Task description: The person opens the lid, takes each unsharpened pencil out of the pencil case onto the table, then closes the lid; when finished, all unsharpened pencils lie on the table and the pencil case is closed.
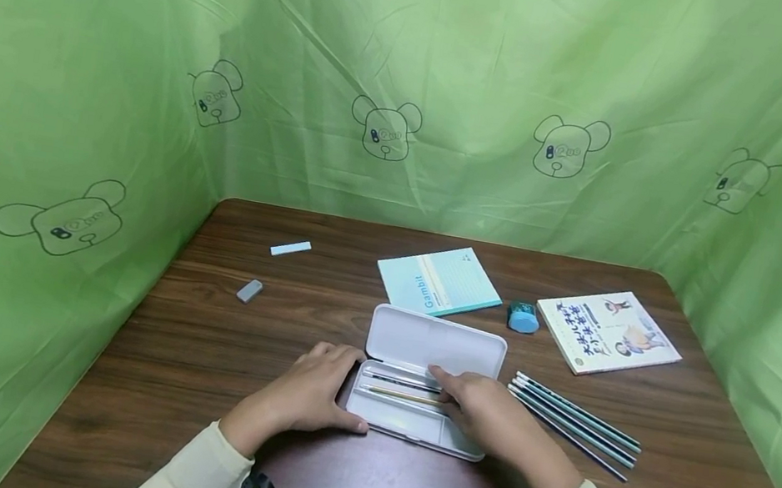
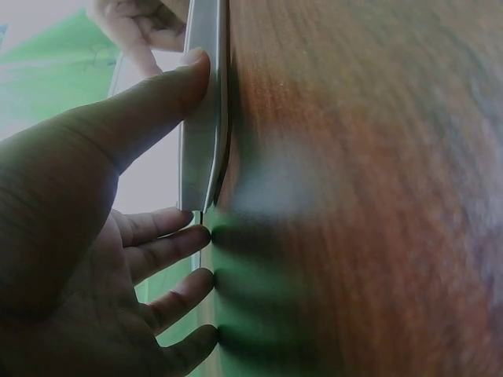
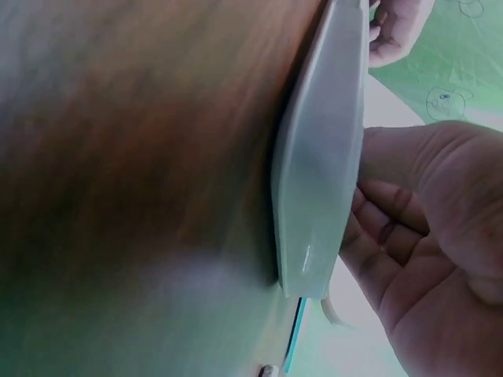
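A white pencil case (image 1: 437, 341) lies with its lid raised at the front middle of the table. Two slim pencils (image 1: 402, 395) lie lengthwise in its tray. My left hand (image 1: 312, 388) is at the case's left end, thumb against the front wall. In the left wrist view its other fingers (image 2: 177, 302) are spread, their tips on the table. My right hand (image 1: 487, 410) reaches over the tray's right half, one finger extended towards the hinge. Its other fingertips dip inside, over the pencils' right ends; I cannot tell whether they grip a pencil. The case wall (image 3: 318, 173) hides those tips in the right wrist view.
Several pencils (image 1: 572, 423) lie in a bunch right of the case. Behind are a light blue notebook (image 1: 440, 279), a blue pencil sharpener (image 1: 523, 318) and a white book (image 1: 608, 333). A grey eraser (image 1: 250, 290) and a pale blue strip (image 1: 290, 248) lie at the left.
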Available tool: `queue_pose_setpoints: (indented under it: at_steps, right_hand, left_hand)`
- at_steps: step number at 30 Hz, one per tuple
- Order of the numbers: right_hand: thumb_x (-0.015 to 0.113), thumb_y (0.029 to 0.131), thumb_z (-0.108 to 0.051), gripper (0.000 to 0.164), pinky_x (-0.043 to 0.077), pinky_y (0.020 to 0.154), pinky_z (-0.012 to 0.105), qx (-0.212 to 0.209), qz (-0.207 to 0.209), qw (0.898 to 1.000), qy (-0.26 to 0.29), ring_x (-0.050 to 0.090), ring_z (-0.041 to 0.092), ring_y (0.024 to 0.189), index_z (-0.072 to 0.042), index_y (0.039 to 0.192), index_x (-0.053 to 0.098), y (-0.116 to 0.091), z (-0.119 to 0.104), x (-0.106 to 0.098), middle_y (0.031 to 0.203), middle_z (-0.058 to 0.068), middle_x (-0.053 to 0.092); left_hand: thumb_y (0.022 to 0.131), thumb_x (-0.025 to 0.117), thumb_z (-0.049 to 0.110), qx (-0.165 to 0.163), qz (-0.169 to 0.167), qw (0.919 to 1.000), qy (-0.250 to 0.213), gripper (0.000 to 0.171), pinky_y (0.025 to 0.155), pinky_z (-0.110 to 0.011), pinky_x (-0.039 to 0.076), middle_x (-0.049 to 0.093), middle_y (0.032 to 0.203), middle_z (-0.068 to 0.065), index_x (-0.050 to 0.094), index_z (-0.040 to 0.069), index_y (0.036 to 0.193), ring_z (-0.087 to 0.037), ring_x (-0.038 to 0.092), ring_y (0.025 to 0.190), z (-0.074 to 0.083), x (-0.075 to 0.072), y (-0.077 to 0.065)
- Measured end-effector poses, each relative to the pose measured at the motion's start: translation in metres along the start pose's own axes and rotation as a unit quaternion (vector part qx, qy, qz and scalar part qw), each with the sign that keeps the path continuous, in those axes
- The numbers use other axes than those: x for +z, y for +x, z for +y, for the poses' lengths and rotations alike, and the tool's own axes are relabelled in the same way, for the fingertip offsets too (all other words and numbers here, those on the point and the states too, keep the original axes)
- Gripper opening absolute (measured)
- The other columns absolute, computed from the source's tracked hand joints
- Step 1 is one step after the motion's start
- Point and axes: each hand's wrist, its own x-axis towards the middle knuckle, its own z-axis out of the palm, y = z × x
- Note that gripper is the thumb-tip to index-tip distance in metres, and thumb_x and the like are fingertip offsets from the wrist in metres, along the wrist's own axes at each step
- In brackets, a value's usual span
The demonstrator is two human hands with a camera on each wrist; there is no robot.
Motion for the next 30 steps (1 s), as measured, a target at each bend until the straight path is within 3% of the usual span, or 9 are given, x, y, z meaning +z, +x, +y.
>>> queue_pose_setpoints:
  at_steps: [4,10,17,23,30]
  right_hand:
    - [0.082,0.099,-0.005,0.047,0.059,0.074,0.027,0.017,0.001,0.999,0.05,0.061,-0.002,0.083,-0.004,0.145,0.073,-0.001,0.005,0.001,0.094,-0.01,0.077]
    - [0.08,0.103,-0.011,0.033,0.058,0.077,0.023,0.064,0.008,0.987,0.145,0.063,-0.003,0.087,-0.008,0.135,0.077,-0.007,0.01,-0.004,0.096,-0.015,0.075]
    - [0.08,0.101,-0.007,0.032,0.064,0.086,0.028,0.073,0.055,0.968,0.234,0.07,0.001,0.093,-0.005,0.133,0.077,-0.022,0.021,-0.02,0.099,-0.004,0.08]
    - [0.084,0.097,-0.004,0.033,0.062,0.087,0.026,0.1,0.109,0.955,0.259,0.071,0.002,0.093,-0.004,0.129,0.077,-0.052,0.04,-0.032,0.099,-0.002,0.081]
    - [0.082,0.095,0.003,0.042,0.059,0.081,0.019,0.129,0.149,0.946,0.259,0.074,0.006,0.093,0.002,0.136,0.071,-0.107,0.077,-0.047,0.102,0.001,0.081]
  left_hand:
    - [0.077,0.101,0.053,0.0,0.001,1.0,0.0,0.089,0.117,-0.064,0.046,0.066,0.153,-0.009,0.06,0.014,0.146,-0.038,0.055,0.14,0.0,0.0,0.0]
    - [0.078,0.101,0.054,-0.002,0.0,1.0,0.002,0.089,0.118,-0.063,0.046,0.066,0.153,-0.009,0.06,0.014,0.146,-0.038,0.055,0.141,0.0,0.001,0.0]
    - [0.077,0.101,0.052,-0.001,0.004,1.0,0.001,0.088,0.117,-0.063,0.046,0.067,0.152,-0.008,0.06,0.014,0.145,-0.037,0.055,0.139,-0.001,0.001,0.0]
    - [0.077,0.101,0.053,0.0,0.004,1.0,0.0,0.088,0.116,-0.063,0.046,0.067,0.151,-0.008,0.06,0.014,0.145,-0.037,0.056,0.139,-0.001,0.001,0.0]
    - [0.076,0.101,0.055,-0.001,0.002,1.0,0.007,0.09,0.115,-0.064,0.047,0.066,0.153,-0.009,0.06,0.014,0.146,-0.038,0.055,0.14,-0.002,0.001,0.001]
